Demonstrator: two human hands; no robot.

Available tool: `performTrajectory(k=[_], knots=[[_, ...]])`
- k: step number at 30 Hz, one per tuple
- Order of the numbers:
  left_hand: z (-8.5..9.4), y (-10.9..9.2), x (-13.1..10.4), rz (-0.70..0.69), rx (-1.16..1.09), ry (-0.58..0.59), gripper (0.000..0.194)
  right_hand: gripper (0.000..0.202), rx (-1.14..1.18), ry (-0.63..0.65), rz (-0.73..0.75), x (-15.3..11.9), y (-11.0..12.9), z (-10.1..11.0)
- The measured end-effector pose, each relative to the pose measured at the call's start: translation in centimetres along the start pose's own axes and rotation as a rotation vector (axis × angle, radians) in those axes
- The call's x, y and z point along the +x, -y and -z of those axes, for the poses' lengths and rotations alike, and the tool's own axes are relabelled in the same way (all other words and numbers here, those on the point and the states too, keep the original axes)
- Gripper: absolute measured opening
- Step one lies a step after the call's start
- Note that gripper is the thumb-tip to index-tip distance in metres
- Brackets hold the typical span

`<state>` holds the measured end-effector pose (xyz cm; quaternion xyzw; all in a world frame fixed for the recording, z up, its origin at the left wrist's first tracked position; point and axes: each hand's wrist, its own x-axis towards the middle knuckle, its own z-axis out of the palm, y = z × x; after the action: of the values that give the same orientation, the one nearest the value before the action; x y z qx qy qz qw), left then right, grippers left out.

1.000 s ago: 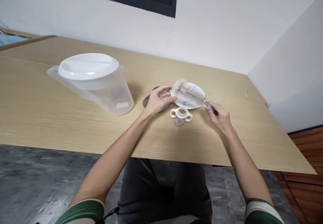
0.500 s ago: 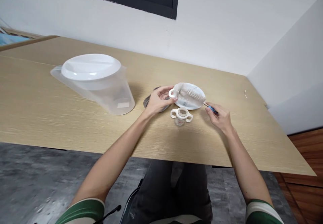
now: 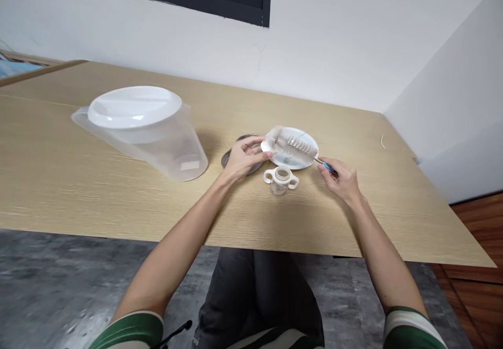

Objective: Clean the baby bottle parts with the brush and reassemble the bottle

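My right hand (image 3: 341, 178) is closed on the blue handle of a bottle brush (image 3: 301, 145), whose white bristles point left above a white oval plate (image 3: 293, 161). My left hand (image 3: 247, 157) pinches a small white part (image 3: 267, 146) at the brush's bristle end; its exact shape is partly hidden. Just below the plate stands a small clear bottle (image 3: 280, 185) with two white handles and an uncovered top. Partly behind my left hand lies a round-cornered metal tray or lid (image 3: 225, 157).
A large translucent pitcher (image 3: 168, 152) with a white lid stands at the left. The wooden table (image 3: 137, 210) meets the wall at the back, under a dark window frame (image 3: 220, 4). A thin pale strip (image 3: 382, 141) lies at the far right.
The white part between my left fingers has turned, so its ring opening no longer shows. Both hands keep their holds. The whole view has shifted slightly.
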<state>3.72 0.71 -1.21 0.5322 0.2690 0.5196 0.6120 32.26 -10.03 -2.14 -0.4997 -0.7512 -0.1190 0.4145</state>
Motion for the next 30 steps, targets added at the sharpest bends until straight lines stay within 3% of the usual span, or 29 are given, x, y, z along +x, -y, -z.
performTrajectory(k=[5,12,15,22,30], knots=[[-0.1,-0.7,-0.2,0.066,-0.111,-0.009,0.061,0.025,-0.048,-0.027,-0.054,-0.1,-0.6,0.0],[-0.6,-0.9,0.1,0.085,-0.212,-0.007,0.046,0.028,-0.019,-0.036,-0.048,-0.2,-0.2,0.1],[-0.4,-0.6,0.3,0.094,-0.206,0.007,0.052,0.028,-0.013,0.004,-0.037,-0.1,-0.2,0.0],[0.1,-0.1,0.3,0.064,-0.163,0.001,0.069,0.03,-0.045,-0.058,-0.101,-0.4,-0.6,0.1],[0.2,-0.1,0.3,0.034,-0.076,-0.001,0.074,0.039,-0.047,0.06,-0.184,-0.1,-0.2,0.1]])
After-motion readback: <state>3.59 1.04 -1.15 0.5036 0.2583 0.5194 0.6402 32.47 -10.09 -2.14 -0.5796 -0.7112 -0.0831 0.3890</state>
